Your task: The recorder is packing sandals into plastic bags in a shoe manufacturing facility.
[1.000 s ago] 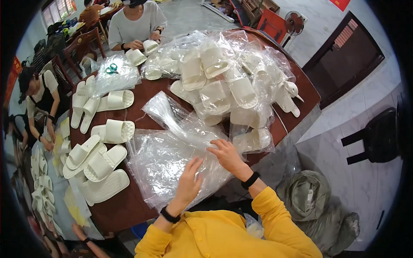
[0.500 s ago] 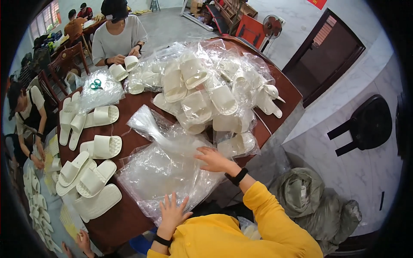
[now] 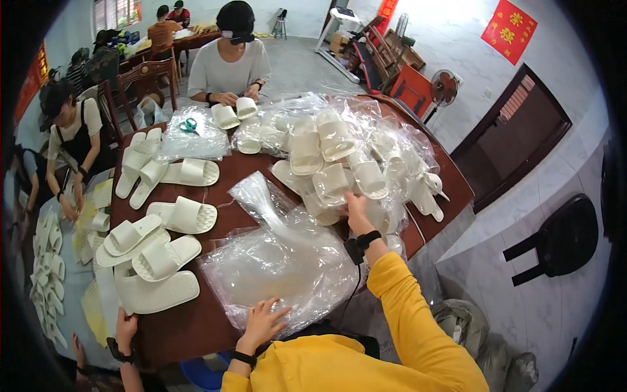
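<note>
Left fingers [image 3: 279,313] spread over plastic bags [image 3: 277,264]. Right fingers [image 3: 352,198] gripped something indiscernible, if anything; tugging might have toppled bagged slippers [image 3: 330,181].

I'm meeting a pile [image 3: 336,147] on my right.
It's blocking my right hand [image 3: 356,214] ahead; between the bags [image 3: 281,258] by my left hand [image 3: 263,321] and the slippers [image 3: 166,258], bare table [image 3: 199,325] is leaving a lane.

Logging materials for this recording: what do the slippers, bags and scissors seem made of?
Slippers: probably moulded foam or soft plastic, matte off-white, with thick textured soles.
Bags: thin plastic film, clear and glossy, judging by creases and glints.
Scissors: handles likely plastic, being solid green; finish and blades unclear.
</note>
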Demonstrator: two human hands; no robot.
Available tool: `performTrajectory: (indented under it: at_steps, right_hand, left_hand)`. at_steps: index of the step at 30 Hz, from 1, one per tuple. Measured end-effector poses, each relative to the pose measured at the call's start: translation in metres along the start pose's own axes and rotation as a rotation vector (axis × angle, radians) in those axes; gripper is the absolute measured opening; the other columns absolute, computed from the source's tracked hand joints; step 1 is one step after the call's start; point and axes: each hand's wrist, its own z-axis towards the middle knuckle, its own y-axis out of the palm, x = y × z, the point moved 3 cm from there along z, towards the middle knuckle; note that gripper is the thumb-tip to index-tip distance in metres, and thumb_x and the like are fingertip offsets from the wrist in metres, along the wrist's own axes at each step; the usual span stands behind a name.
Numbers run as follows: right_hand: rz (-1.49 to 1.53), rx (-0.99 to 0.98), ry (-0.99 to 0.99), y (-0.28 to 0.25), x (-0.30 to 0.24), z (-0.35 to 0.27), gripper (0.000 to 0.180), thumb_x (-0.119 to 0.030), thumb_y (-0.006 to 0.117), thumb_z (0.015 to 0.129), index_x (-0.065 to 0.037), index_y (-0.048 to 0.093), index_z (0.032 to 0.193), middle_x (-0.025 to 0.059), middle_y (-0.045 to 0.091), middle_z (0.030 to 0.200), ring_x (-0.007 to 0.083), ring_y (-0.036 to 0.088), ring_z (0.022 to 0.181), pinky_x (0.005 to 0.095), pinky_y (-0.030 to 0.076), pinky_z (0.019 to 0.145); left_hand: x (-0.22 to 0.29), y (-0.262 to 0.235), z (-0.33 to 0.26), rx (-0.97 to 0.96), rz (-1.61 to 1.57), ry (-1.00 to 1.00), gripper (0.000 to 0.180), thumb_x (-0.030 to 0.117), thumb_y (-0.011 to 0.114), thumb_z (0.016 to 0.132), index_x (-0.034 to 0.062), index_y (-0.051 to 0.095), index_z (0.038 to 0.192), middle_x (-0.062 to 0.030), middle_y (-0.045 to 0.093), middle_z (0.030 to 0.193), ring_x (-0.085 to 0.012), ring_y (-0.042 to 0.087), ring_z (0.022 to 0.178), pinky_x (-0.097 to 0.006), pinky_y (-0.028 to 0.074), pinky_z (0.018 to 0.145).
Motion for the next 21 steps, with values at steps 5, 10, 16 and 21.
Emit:
performTrajectory:
  at_steps: [5,10,16,21]
  right_hand:
    - [-0.46,-0.106,-0.485,0.021,-0.039,-0.035,0.049,-0.022,0.07,0.085,0.001,0.053,0.125,0.0096,0.061,0.111,0.0169,0.058,0.091,0.0309,0.049,0.079]
    - [-0.588,-0.569,-0.5,0.11,-0.099,-0.153,0.033,-0.018,0.061,0.095,0.0,0.056,0.121,0.0058,0.062,0.11,0.0156,0.056,0.101,0.0297,0.045,0.088]
    - [-0.635,-0.995,-0.738,0.256,-0.138,-0.278,0.037,-0.032,0.05,0.102,-0.001,0.06,0.12,0.0066,0.062,0.11,0.0164,0.055,0.102,0.0288,0.043,0.091]
    - [-0.495,-1.184,-0.417,0.368,-0.147,-0.366,0.04,-0.033,0.049,0.102,-0.002,0.061,0.124,0.0071,0.062,0.116,0.0194,0.059,0.104,0.0305,0.048,0.089]
  left_hand:
    - [-0.015,-0.002,-0.027,0.013,-0.03,-0.007,0.045,0.039,0.066,0.086,0.0353,0.06,0.131,-0.0038,0.046,0.14,-0.0274,0.041,0.128,-0.047,0.033,0.103]
    - [-0.039,0.004,-0.05,0.064,-0.059,0.062,0.047,0.043,0.065,0.086,0.0331,0.059,0.132,-0.003,0.047,0.141,-0.0278,0.042,0.128,-0.047,0.034,0.104]
    - [-0.051,0.005,-0.065,0.097,-0.224,0.05,0.05,0.043,0.062,0.089,0.0189,0.058,0.133,-0.0049,0.049,0.141,-0.0273,0.045,0.127,-0.044,0.038,0.104]
    - [-0.076,0.013,-0.081,0.213,-0.532,0.102,0.049,0.036,0.062,0.092,0.0065,0.057,0.131,-0.0143,0.055,0.136,-0.0318,0.05,0.125,-0.041,0.039,0.106]
